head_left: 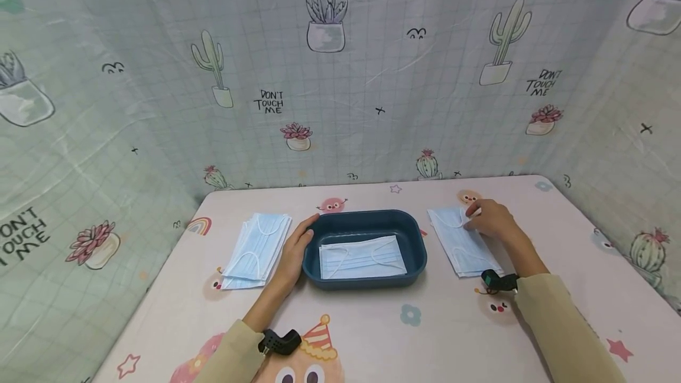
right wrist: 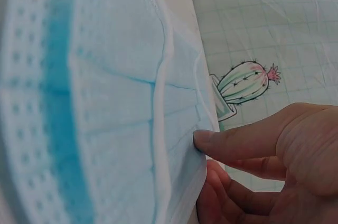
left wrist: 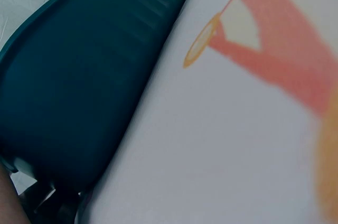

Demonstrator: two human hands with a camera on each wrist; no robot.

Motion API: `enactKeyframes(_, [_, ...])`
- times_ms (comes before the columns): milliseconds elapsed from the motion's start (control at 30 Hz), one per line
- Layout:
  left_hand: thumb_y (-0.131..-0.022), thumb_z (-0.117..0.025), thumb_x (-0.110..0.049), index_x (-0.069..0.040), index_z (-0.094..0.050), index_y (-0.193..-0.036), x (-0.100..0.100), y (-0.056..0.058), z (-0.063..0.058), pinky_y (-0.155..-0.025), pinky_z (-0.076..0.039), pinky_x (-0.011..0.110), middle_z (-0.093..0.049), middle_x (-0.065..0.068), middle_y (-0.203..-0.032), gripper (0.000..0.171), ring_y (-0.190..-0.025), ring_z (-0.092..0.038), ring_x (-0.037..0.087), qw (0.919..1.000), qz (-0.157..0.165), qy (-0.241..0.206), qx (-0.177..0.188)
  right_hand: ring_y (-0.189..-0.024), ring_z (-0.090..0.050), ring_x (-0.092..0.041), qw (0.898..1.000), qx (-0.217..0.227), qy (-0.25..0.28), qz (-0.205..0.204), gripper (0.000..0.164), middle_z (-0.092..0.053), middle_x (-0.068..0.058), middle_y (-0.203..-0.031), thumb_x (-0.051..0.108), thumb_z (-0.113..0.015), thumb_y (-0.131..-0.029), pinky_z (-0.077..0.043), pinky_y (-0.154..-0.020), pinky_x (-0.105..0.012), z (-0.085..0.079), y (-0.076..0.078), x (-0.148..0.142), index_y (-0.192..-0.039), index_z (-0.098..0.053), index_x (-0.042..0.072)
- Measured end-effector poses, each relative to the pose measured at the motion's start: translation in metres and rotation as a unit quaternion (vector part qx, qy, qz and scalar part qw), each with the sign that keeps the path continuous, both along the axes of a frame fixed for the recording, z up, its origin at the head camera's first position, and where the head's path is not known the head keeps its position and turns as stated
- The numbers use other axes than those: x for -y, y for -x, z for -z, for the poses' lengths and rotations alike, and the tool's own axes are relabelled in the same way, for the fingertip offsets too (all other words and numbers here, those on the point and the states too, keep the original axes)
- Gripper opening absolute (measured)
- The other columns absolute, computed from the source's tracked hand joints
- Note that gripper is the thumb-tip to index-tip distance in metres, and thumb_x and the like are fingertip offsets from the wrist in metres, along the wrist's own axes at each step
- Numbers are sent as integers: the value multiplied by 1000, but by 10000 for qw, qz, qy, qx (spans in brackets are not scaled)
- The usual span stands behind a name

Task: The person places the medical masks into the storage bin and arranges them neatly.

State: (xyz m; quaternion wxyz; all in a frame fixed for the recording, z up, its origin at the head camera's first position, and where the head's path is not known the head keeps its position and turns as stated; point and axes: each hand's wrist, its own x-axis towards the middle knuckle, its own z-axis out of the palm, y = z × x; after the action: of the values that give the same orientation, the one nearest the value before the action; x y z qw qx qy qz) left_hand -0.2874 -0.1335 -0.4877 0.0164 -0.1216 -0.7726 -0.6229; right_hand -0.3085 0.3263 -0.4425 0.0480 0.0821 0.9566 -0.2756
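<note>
My left hand (head_left: 291, 255) is at the left end of a dark blue rectangular tray (head_left: 364, 283), its fingertips and thumb holding the rim near the back corner. Light blue pleated face masks (head_left: 362, 257) with white ear loops lie inside the tray. To the right of it, my right hand (head_left: 489, 218) reaches over another pile of face masks (head_left: 459, 244). In the right wrist view, the thumb (right wrist: 211, 142) presses on the near face of a mask (right wrist: 116, 102) at its edge, with the other fingers behind it, so the mask is pinched. The left wrist view shows mostly the tray's outer wall (left wrist: 84, 71).
A third pile of face masks (head_left: 255, 251) lies left of the tray, beside my left forearm. The table (head_left: 447, 336) has a pale cloth with cartoon prints. A cactus-patterned curtain (head_left: 362, 135) rises behind the table and along both sides.
</note>
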Motion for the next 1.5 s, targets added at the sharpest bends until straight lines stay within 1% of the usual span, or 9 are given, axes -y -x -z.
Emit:
enactKeyframes(300, [-111,-39,-27,-23,-50,-153,2,-1,1,-131,-17,51,-45,1,-163,44,-157,-31,24,10000,-38,20,15,-81,-61,-26,9997,-34,248,17,30,-66,-25,-107,12,-73,-88,-49,-62,-28,0,0,0,-112,-66,-4])
enactKeyframes(533, [-111,-38,-27,-23,-49,-153,2,-2,-1,-131,-17,51,-44,2,-163,44,-157,-31,25,10000,-14,2,7,-90,-61,-31,9987,69,507,-12,34,-63,-28,-114,8,-71,-90,-51,-71,-29,0,2,1,-119,-61,-5])
enactKeyframes(600, [-111,-39,-27,-23,-49,-153,2,-3,-1,-130,-17,51,-44,2,-163,44,-157,-31,25,10000,-17,-4,21,-92,-61,-32,9984,52,554,-20,32,-62,-28,-117,9,-70,-90,-51,-72,-30,1,1,0,-118,-60,-5])
enactKeyframes(767, [-111,-40,-27,-23,-50,-153,1,-4,-2,-130,-17,52,-45,2,-163,44,-157,-31,26,9999,11,-58,85,-89,-60,-29,9969,-28,780,29,26,-61,-24,-108,10,-68,-91,-50,-69,-28,4,-2,-3,-111,-58,-4])
enactKeyframes(833, [-111,-40,-27,-22,-50,-153,0,-4,-1,-130,-17,52,-45,3,-162,43,-157,-31,26,9999,26,-83,93,-88,-59,-28,9963,-16,853,70,22,-60,-22,-106,9,-66,-91,-49,-69,-27,5,-3,-3,-109,-59,-3])
enactKeyframes(1033, [-111,-40,-28,-24,-51,-152,0,-3,-1,-130,-17,52,-45,2,-162,43,-157,-32,25,9999,23,-77,115,-94,-58,-30,9961,-25,883,-16,21,-63,-26,-116,9,-62,-95,-50,-74,-26,6,-3,-6,-109,-71,-3])
enactKeyframes(1267, [-111,-40,-28,-23,-50,-153,1,-2,-3,-130,-17,51,-45,1,-162,43,-157,-32,25,10000,14,-64,75,-95,-57,-30,9953,-21,965,-63,25,-60,-29,-122,12,-62,-98,-49,-70,-22,-4,-2,-5,-115,-72,-4])
enactKeyframes(1400, [-111,-40,-28,-23,-50,-152,1,-2,-4,-131,-17,51,-45,1,-162,43,-157,-32,25,10000,-3,-42,55,-97,-56,-30,9948,52,991,-233,28,-60,-29,-126,15,-64,-98,-48,-70,-21,-7,-1,-4,-118,-71,-3])
enactKeyframes(1500, [-111,-40,-27,-22,-51,-152,0,-2,-5,-130,-17,51,-46,2,-162,43,-157,-32,25,10000,-23,-31,27,-93,-54,-27,9931,155,996,-600,32,-60,-27,-122,19,-65,-98,-47,-70,-25,-7,0,-4,-122,-68,-3])
